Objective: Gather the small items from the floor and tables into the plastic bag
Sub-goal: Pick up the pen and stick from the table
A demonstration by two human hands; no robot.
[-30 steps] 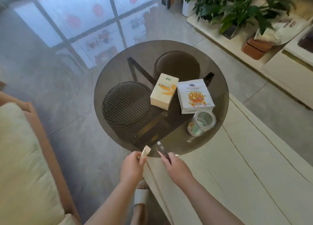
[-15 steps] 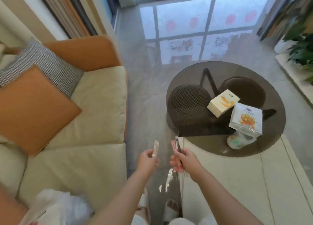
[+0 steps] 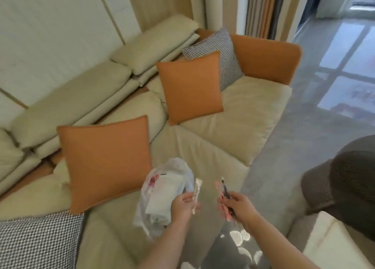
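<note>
A white translucent plastic bag [image 3: 162,195] lies crumpled on the cream sofa seat [image 3: 233,126], with things inside it. My left hand [image 3: 183,207] is right beside the bag's edge and pinches a small beige packet [image 3: 196,191] that stands upright. To its right, over the floor gap, my right hand [image 3: 238,208] grips a thin dark pen-like stick [image 3: 225,189] together with a pink striped wrapper [image 3: 222,199]. The two hands are a short way apart.
Two orange cushions [image 3: 105,161] [image 3: 190,86] and checked cushions [image 3: 36,242] rest on the sofa. A dark checked hat [image 3: 353,179] on the round glass table shows at the right edge, with the pale low table [image 3: 334,246] below it. Grey floor [image 3: 304,126] runs between.
My view has swung left from the glass table to the sofa. Both hands still hold their items and now sit next to the plastic bag, which has come fully into view.
</note>
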